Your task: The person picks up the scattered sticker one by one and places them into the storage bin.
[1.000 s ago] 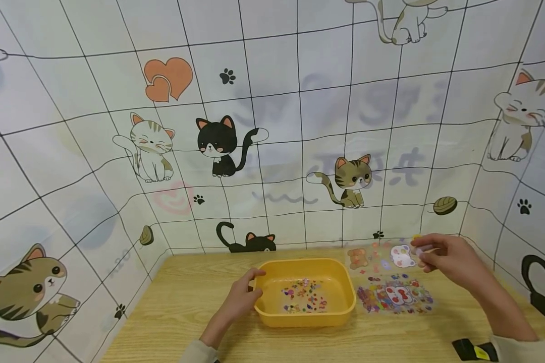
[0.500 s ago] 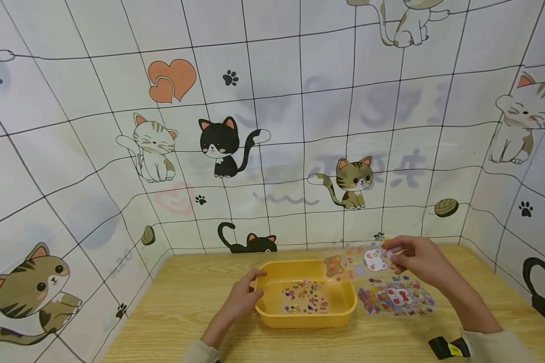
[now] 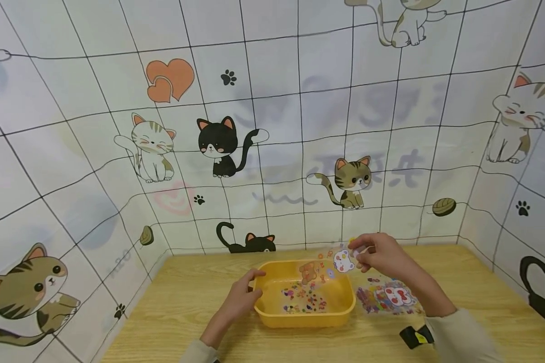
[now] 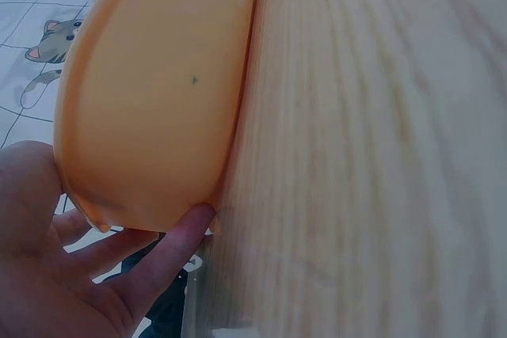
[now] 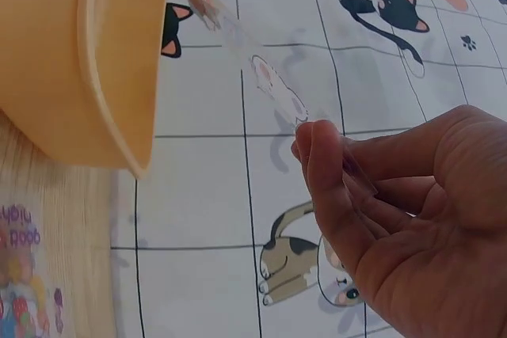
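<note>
The right hand (image 3: 383, 254) is pinching a clear sticker sheet (image 3: 328, 263) by its edge, right of centre, over the yellow tub (image 3: 305, 312); so thin a pinch risks the limp sheet slipping or sagging. The left hand (image 3: 240, 297) is gripping the tub's left rim. Another sticker sheet (image 3: 386, 297) is lying on the wooden counter (image 3: 172, 307), walled by cat-print cloth (image 3: 118, 101).

No writing can be read; mirrored characters on the backdrop (image 3: 363, 106) stay illegible.
</note>
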The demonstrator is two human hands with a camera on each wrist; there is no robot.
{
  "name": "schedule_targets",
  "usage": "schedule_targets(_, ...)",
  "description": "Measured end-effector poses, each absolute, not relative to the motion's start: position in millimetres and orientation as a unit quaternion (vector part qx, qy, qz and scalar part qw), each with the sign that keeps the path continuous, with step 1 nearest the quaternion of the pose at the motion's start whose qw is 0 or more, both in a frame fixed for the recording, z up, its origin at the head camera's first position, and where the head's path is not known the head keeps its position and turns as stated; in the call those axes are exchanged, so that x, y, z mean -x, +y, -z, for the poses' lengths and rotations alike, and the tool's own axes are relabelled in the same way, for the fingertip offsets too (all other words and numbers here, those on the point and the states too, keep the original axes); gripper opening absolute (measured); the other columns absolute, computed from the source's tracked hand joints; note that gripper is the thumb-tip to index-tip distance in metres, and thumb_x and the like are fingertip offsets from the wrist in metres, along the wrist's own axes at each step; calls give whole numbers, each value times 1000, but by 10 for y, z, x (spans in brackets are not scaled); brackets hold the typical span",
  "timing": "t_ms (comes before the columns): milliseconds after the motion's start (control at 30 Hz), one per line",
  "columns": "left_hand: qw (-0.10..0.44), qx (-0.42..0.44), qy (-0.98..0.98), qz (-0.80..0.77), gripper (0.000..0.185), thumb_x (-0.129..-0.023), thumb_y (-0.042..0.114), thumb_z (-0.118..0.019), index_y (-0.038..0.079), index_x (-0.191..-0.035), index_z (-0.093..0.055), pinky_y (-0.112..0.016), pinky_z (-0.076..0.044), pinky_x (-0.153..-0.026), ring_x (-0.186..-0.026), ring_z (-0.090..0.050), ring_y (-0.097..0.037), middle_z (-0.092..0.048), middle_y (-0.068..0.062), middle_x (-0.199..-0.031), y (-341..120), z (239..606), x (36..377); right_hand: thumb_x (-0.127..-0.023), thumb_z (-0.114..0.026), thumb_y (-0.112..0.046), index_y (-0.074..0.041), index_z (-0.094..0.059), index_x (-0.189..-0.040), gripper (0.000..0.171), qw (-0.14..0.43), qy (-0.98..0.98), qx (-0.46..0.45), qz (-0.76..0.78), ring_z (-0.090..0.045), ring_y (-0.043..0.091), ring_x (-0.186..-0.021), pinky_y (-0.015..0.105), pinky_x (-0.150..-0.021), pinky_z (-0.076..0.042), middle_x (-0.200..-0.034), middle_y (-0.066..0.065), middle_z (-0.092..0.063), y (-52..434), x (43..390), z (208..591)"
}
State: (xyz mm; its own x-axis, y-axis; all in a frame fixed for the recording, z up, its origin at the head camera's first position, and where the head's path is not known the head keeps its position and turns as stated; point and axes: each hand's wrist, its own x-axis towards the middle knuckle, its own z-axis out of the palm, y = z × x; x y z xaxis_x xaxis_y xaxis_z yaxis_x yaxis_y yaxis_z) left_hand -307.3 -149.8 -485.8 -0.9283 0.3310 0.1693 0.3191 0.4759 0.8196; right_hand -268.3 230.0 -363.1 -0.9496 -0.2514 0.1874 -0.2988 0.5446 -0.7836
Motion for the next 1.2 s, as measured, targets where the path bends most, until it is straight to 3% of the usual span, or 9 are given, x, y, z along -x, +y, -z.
schedule_targets(833, -1, -194, 862, -468, 43, -96, 4, -57, 2, -139, -56, -28, -55, -68, -94, -68, -28, -53, -30, -145, -1494, 4846, 3078, -91, -61, 10, 11, -68, -114, 25, -39, -884, -223, -409, -69, 17, -64, 28, -62, -61, -88, 14, -70, 1553, 3000, 3609)
schedule_targets(1200, 1, -196, 861, -469, 44, -97, 4, -57, 2, -140, -55, -29, -55, -66, -96, -68, -29, -51, -31, -146, -1500, 4853, 3086, -90, -62, 7, 12, -70, -113, 24, -61, -890, -232, -388, -71, 18, -64, 36, -65, -62, -100, 18, -74, 1359, 3127, 3640)
